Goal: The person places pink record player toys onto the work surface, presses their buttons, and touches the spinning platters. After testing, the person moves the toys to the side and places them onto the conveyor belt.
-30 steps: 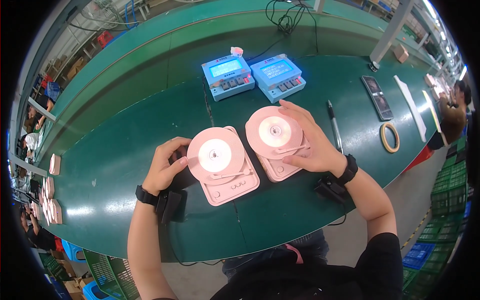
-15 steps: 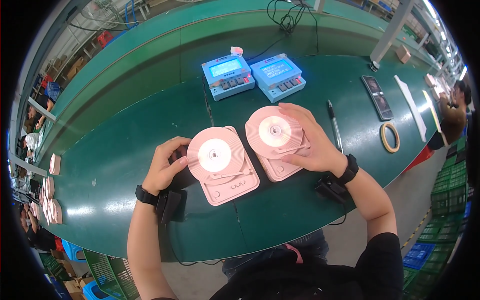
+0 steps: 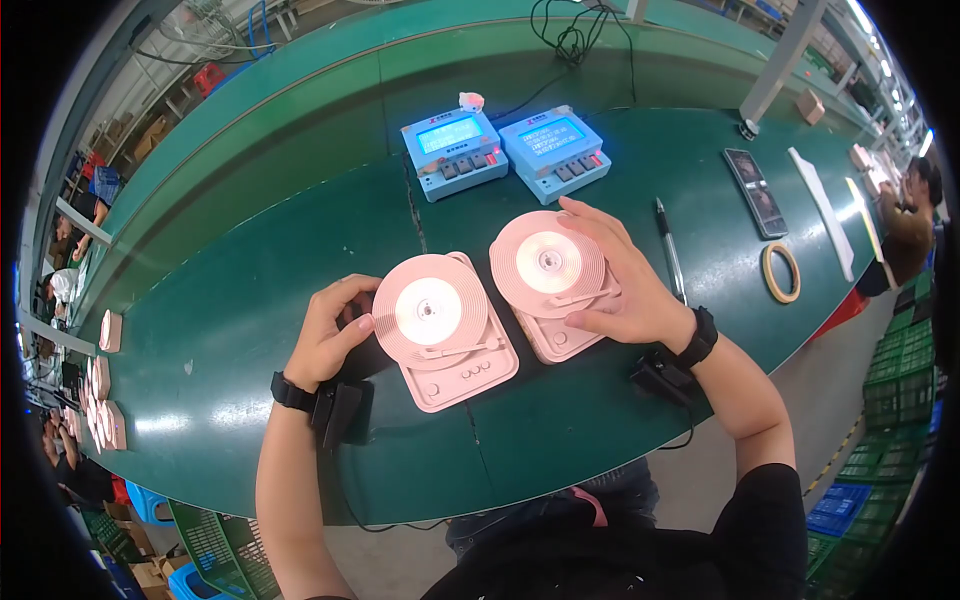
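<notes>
Two pink miniature record players lie side by side on the green table, each with a ridged round disc, a pale centre and a small tonearm. The left record player (image 3: 470, 375) has several small knobs along its near end. My left hand (image 3: 333, 325) curls around its left side, thumb and fingers at the disc's edge. Around the right side of the other record player (image 3: 552, 345), my right hand (image 3: 630, 280) is wrapped, fingers at the far edge and thumb at the near part; it covers that player's right side. Dark straps circle both my wrists.
Behind the players stand two blue testing boxes (image 3: 460, 170) with lit screens. A pen (image 3: 670, 250), a phone (image 3: 755, 195) and a tape roll (image 3: 781, 274) lie to the right. More pink players (image 3: 112, 425) sit at the far left. Co-workers are at both sides.
</notes>
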The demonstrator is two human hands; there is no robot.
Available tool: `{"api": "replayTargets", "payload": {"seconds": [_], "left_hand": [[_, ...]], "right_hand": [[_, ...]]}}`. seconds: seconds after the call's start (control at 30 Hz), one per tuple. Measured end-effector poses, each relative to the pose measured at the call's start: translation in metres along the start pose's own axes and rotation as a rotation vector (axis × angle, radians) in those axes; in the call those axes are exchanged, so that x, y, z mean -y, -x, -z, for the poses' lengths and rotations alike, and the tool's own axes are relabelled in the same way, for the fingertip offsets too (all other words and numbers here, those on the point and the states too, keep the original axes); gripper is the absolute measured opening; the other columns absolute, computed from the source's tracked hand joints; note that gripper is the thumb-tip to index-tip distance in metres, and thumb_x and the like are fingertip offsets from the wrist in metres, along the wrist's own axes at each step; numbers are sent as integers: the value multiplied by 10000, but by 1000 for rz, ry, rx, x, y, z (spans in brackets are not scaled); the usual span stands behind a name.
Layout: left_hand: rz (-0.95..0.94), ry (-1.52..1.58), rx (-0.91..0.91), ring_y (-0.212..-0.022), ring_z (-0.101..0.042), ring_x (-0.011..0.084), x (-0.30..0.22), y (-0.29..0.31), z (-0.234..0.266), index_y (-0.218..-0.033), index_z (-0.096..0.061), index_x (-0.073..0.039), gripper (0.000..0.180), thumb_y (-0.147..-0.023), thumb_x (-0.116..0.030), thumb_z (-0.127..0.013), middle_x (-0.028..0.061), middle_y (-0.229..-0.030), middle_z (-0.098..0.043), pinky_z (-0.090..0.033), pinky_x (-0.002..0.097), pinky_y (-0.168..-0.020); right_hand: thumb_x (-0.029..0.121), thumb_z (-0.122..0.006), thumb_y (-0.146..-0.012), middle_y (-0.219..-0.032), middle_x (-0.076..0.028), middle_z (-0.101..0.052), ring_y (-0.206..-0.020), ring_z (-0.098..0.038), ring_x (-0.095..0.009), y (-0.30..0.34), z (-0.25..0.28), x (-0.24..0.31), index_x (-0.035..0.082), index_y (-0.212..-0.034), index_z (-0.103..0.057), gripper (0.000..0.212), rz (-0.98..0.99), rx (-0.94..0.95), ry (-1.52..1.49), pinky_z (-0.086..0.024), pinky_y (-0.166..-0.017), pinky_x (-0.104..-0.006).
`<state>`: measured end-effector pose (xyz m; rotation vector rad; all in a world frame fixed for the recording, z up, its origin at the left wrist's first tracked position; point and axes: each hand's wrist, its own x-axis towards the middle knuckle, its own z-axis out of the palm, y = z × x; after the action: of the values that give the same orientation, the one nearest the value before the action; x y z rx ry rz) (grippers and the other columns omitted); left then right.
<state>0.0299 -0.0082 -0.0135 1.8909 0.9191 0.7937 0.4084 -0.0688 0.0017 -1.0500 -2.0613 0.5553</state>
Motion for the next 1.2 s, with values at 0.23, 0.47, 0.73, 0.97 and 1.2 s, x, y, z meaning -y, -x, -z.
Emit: {"api": "replayTargets", "payload": {"seconds": [0.23,0.47,0.73,0.97,1.2], "left_hand": [[2,-3,-5,-736,-534,145,-2,0,0,-1091,-643,16,546,-793,-442,-642,70,-856,-605,-378,261,-606],[52,-29,50,-826,-541,109,-6,0,3,-1130,-615,44,660,-835,-546,-625,47,-948,-612,-408,241,-707],[63,-35,57,-840,-551,116,-4,1,3,-1133,-617,37,649,-837,-540,-625,52,-957,-613,-418,247,-722],[4,-12,-2,-722,-529,151,-3,0,-1,-1096,-642,17,530,-796,-420,-638,77,-853,-604,-377,268,-605],[47,-26,50,-830,-547,112,-7,0,2,-1127,-616,43,647,-835,-534,-621,50,-946,-612,-414,247,-718]], "right_hand": [[286,-805,-694,-1521,-196,-336,-1400,-321,-364,-1,0,1,50,-1434,-399,877,0,13,-9,-262,-1148,-454],[262,-809,-690,-1510,-185,-356,-1390,-331,-365,0,0,0,50,-1429,-401,871,-11,10,-8,-271,-1142,-449],[260,-818,-681,-1496,-177,-370,-1384,-338,-360,1,-1,1,44,-1425,-402,880,-23,-2,11,-282,-1138,-441],[276,-814,-678,-1507,-178,-351,-1391,-327,-353,2,0,2,44,-1427,-405,884,-34,6,11,-281,-1139,-438],[283,-807,-682,-1512,-186,-343,-1393,-323,-353,1,0,1,44,-1428,-407,880,-17,8,3,-273,-1142,-438]]}}
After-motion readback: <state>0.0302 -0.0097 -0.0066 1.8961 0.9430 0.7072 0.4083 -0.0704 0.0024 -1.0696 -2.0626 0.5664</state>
